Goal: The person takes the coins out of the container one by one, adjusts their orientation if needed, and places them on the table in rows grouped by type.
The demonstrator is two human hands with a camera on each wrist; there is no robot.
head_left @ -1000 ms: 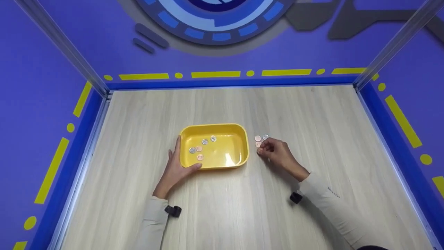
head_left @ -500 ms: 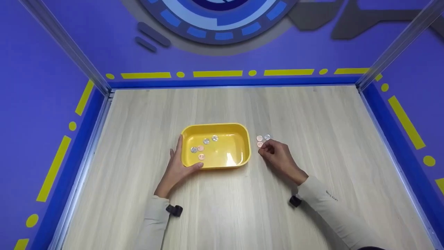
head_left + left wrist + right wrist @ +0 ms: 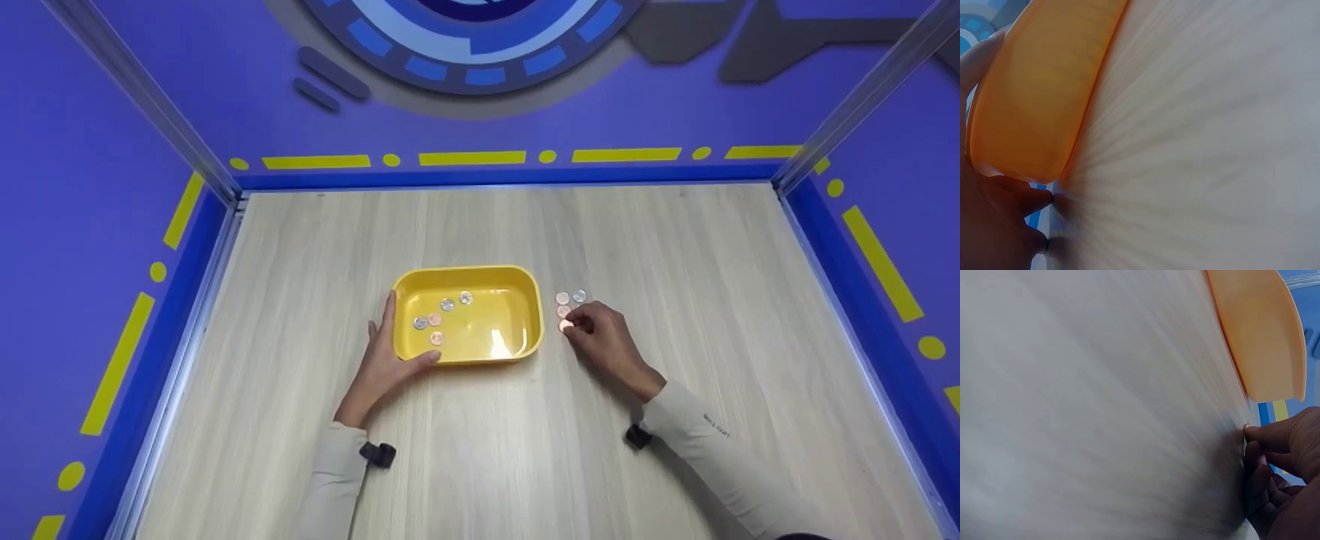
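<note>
My left hand (image 3: 381, 367) grips the left end of a shallow yellow plastic bin (image 3: 480, 358), thumb over the near rim and fingers along the left wall. Inside the bin lie several coins, among them a copper coin (image 3: 437, 338) and a silver coin (image 3: 466, 298). Just right of the bin, my right hand (image 3: 606, 337) pinches a copper coin (image 3: 565, 325) between thumb and fingertips, right down at the tabletop. Beyond it are two more copper coins (image 3: 562, 298) in a column and a silver coin (image 3: 579, 295) beside them.
The light wood table (image 3: 465, 450) runs back to a blue-purple wall (image 3: 480, 135) with yellow dashes. Side walls rise left and right, with metal posts in the corners. A small black camera (image 3: 377, 454) is strapped to each wrist.
The copper coin at my right fingertips shows more of its face now, lying in line below the other two. My left hand and the bin keep their place; the head view has shifted slightly.
</note>
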